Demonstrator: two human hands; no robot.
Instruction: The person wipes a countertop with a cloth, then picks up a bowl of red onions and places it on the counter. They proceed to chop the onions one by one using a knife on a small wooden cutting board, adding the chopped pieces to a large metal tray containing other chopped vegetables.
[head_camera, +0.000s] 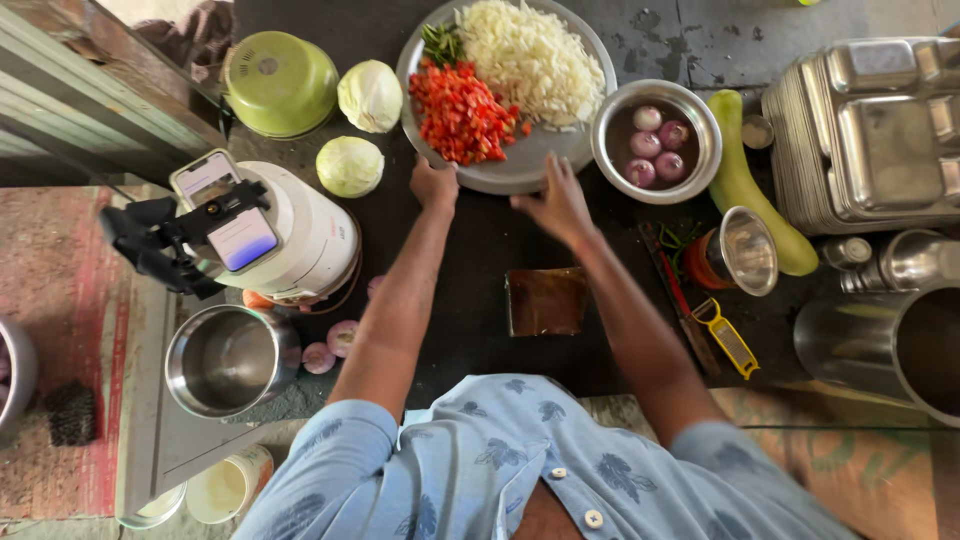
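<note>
While both hands reach toward the far side of the dark surface (480, 260), they meet the near rim of a round steel plate (520, 172) piled with chopped red tomato (460, 112), shredded white cabbage (530, 60) and a few green chillies (440, 42). The left hand (433, 186) grips the plate's rim at its near-left edge, fingers curled on it; the right hand (556, 203) lies at the near edge with fingers spread, touching the rim, though whether it clasps it I cannot tell. The two hands sit apart.

Just right of the plate, touching or nearly so, stands a steel bowl (612, 150) of peeled onions (657, 146), with a long pale gourd (745, 185) beyond it. Two cabbage halves (350, 165) lie close on the left. Between the forearms the surface is open, save a brown square packet (546, 301). A yellow peeler (727, 337) lies near the right forearm; a white appliance (300, 240) crowds the left edge.
</note>
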